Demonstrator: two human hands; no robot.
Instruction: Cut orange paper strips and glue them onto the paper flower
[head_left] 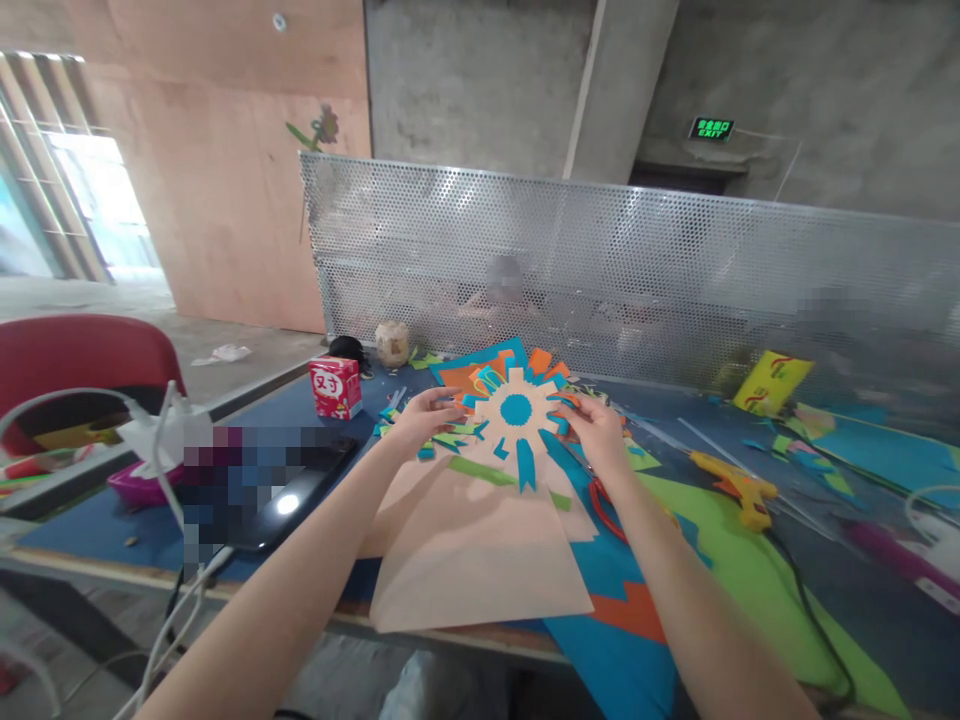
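A flower-like felt cutout (pixel 495 412) in pale beige, with a scalloped blue centre (pixel 516 409) and blue and orange strips around its rim, is held up just above the table. My left hand (pixel 429 418) has thumb and fingers closed at its left edge, by a small blue tab. At the right edge, my right hand (pixel 598 430) pinches the flower near a blue strip. One forked blue strip (pixel 527 466) hangs from its lower side. Beneath lie beige sheets (pixel 480 560) and green scraps. Red-handled scissors (pixel 602 512) lie partly hidden by my right forearm.
To the right are a yellow glue gun (pixel 739 490), a green sheet (pixel 750 570) and a yellow packet (pixel 772 381). On the left stand a red box (pixel 335 389) and a black phone-like device (pixel 300 495) with white cables nearby. A perforated metal panel (pixel 637 270) closes the back.
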